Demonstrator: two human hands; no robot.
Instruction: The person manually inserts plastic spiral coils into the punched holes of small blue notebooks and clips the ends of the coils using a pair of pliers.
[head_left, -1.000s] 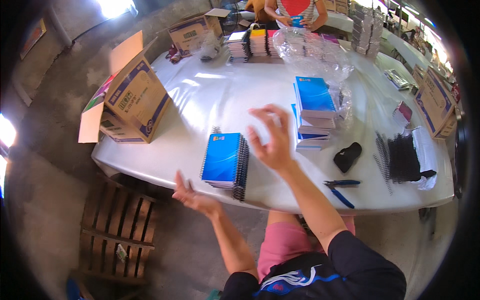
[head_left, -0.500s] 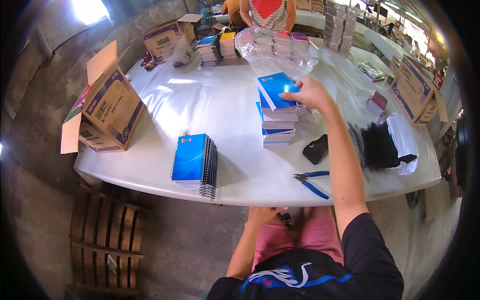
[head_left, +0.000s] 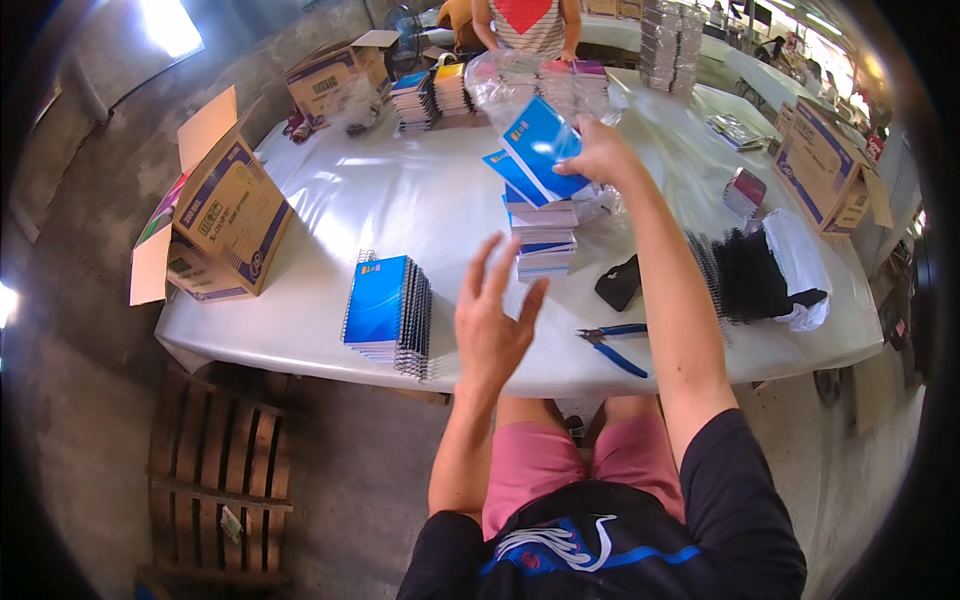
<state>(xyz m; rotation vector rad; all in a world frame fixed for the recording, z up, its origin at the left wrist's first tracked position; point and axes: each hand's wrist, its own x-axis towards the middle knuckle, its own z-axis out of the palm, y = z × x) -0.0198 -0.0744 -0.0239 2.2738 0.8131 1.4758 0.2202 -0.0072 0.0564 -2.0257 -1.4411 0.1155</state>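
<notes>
Blue booklet (head_left: 541, 143), just one, juts leftward from the pinching right hand (head_left: 603, 155); left hand (head_left: 495, 322) spread, empty; one spiral-notebook stack (head_left: 385, 303), one wire cutter (head_left: 602, 335) near the table (head_left: 300, 325)'s front edge.

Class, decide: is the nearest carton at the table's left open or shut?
Open: the carton has flaps sticking outward, not folded shut.
</notes>
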